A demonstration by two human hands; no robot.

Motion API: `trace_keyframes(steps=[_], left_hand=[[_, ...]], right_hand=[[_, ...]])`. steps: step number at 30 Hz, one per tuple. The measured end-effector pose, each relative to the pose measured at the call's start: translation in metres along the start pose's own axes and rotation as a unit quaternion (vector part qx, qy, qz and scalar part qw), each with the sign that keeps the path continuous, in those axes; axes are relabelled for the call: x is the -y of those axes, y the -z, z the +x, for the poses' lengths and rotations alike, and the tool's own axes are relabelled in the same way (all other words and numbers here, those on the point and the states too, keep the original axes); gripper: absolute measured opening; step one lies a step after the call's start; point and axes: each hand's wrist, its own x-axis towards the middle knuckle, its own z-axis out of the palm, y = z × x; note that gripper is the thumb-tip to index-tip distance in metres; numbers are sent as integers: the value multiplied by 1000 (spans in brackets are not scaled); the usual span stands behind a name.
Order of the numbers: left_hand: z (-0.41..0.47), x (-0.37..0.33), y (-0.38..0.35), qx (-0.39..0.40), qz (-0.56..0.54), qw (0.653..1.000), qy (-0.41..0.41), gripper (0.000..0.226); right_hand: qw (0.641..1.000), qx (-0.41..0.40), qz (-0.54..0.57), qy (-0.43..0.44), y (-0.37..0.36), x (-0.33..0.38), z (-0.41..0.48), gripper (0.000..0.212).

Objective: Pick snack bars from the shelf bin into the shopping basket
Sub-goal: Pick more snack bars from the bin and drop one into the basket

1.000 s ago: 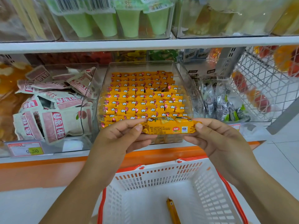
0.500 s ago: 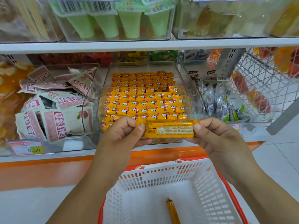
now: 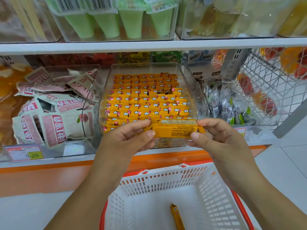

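Observation:
A yellow snack bar (image 3: 173,129) is held level in front of the clear shelf bin (image 3: 186,75), its printed back side facing me. My left hand (image 3: 127,138) pinches its left end and my right hand (image 3: 216,136) pinches its right end. The bin holds several rows of matching yellow bars (image 3: 146,102). Below my hands stands a white shopping basket (image 3: 164,181) with an orange rim, and one yellow bar (image 3: 177,216) lies on its bottom.
A bin of pink-and-white snack bags (image 3: 54,117) sits left of the yellow bars, a bin of dark wrapped sweets (image 3: 229,103) to the right. A wire rack (image 3: 272,83) stands far right. Green cones (image 3: 116,22) fill the upper shelf. A price tag (image 3: 25,153) hangs low left.
Both hands have turned the bar over, from its front to its printed back, and brought it slightly nearer. The basket and its bar have not moved.

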Motion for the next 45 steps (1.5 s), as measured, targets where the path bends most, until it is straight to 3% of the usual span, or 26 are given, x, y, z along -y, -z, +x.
trace_keyframes(steps=[4, 8, 11, 16, 18, 21, 26, 29, 30, 32, 34, 37, 41, 43, 45], left_hand=[[3, 1, 6, 11, -13, 1000, 15, 30], [6, 3, 8, 19, -13, 999, 30, 20], [7, 3, 8, 22, 7, 999, 38, 19], [8, -1, 13, 50, 24, 998, 33, 36], [8, -1, 13, 45, 53, 997, 29, 29], [10, 3, 10, 27, 131, 991, -1, 11], [16, 11, 2, 16, 290, 955, -59, 29], [25, 15, -5, -12, 348, 929, -123, 32], [29, 13, -8, -26, 376, 914, -152, 30], [40, 9, -12, -56, 397, 894, -200, 22], [56, 7, -12, -70, 421, 876, -226, 33], [86, 5, -11, -22, 530, 824, -200, 55], [122, 6, -11, 53, 645, 748, -144, 69], [129, 7, -8, 73, 670, 724, -145, 71], [132, 8, -3, 91, 683, 711, -142, 72]], right_hand=[[999, 17, 44, 1, 2, -1, 2, 52], [993, 19, 113, -15, -2, 3, 4, 27], [991, 14, 127, -29, -3, 3, 5, 31], [988, 47, 137, -46, 3, 1, 10, 45], [992, 58, 106, -35, 3, 0, 9, 59], [999, 11, 40, -13, 0, -2, 8, 49], [993, -23, 113, -30, -8, -2, 10, 37], [993, -37, 111, -32, -7, 3, 14, 59], [995, -44, 93, -21, -5, 6, 17, 67], [997, -68, 44, 10, -1, 15, 28, 56], [995, -72, -43, 54, 0, 27, 46, 36], [974, -49, -186, 123, -6, 40, 78, 22], [905, -23, -395, 155, -14, 46, 125, 21], [852, 10, -498, 159, -17, 48, 146, 18], [810, 60, -567, 137, -19, 50, 167, 29]])
